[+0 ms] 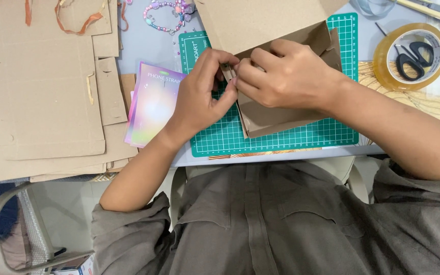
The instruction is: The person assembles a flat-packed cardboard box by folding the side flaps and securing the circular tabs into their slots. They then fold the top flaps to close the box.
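Note:
A brown cardboard box, partly folded, stands on a green cutting mat. My left hand pinches a small flap at the box's left edge with thumb and fingers. My right hand presses against the same flap from the right, fingers curled over the box wall. The two hands touch each other at the flap. The inside of the box is mostly hidden by my right hand.
A stack of flat cardboard sheets lies at the left. A pastel card lies beside the mat, and a beaded bracelet above it. A tape roll with black scissors inside sits at the right. A utility knife lies at the top right.

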